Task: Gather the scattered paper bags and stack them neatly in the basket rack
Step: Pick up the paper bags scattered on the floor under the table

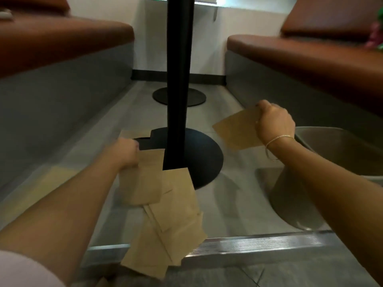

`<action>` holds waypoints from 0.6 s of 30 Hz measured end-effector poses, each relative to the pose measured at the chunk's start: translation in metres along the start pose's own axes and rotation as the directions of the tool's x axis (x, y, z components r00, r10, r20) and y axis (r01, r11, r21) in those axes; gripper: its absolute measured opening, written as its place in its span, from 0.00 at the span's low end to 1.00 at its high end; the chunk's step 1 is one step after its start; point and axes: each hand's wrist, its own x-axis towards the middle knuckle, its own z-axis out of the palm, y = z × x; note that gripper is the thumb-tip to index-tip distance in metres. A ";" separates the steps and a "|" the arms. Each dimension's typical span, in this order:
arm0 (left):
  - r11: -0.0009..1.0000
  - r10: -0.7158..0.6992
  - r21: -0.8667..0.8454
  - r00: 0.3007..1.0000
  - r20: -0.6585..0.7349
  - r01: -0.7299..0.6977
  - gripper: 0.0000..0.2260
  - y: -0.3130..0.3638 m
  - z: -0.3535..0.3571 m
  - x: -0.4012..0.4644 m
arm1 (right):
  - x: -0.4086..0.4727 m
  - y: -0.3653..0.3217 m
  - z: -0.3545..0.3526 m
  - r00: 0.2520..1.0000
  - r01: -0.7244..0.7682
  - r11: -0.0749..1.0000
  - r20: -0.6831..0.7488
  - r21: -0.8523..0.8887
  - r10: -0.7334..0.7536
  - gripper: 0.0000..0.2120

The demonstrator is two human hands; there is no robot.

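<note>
Paper bags point(163, 206) hang fanned and loose from my left hand point(124, 153) gripping their top, one more point(236, 129) pinched in my right hand point(273, 123) above the floor, so the bunch may slip apart.

One head-worn view looks forward and down, close over the floor point(228, 208) between two benches point(310, 59).
</note>
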 end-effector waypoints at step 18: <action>0.870 0.275 -0.182 0.756 -0.593 -0.459 0.02 0.198 -0.113 -0.036 | 0.027 0.122 -0.148 0.940 -0.186 0.979 -0.303 -0.079 0.154 0.18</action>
